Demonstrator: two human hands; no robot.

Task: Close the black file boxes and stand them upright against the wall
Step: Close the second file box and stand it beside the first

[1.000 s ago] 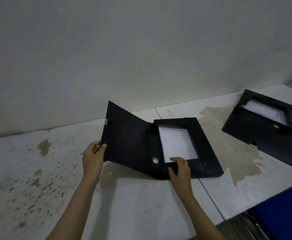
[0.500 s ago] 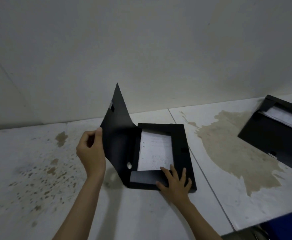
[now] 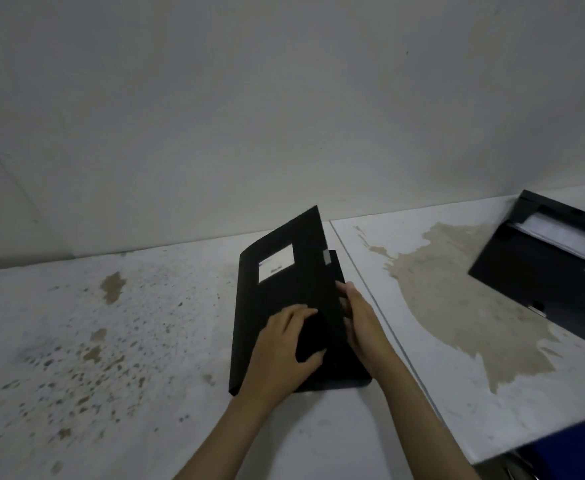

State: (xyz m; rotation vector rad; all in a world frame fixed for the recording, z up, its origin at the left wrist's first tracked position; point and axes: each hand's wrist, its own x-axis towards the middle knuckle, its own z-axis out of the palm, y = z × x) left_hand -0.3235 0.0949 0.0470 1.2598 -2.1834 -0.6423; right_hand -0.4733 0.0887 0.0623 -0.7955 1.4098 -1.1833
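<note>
Head view: we are pressing the near box (image 3: 284, 306) lid down, left hand (image 3: 280, 351) flat on top, right hand (image 3: 362, 323) gripping its edge. Next we are likely fastening it; the far box (image 3: 543, 282) is lying open.

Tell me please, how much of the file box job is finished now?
Nothing is finished. In hand: left hand presses the near box's cover almost shut, right hand at its edge. Left: the far box lies open; neither stands against the wall.

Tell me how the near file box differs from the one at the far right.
The near file box has its cover folded over, label showing; the far box lies open with papers exposed. Both hands are on the near one; the far one is untouched. Both are black and lie flat.
</note>
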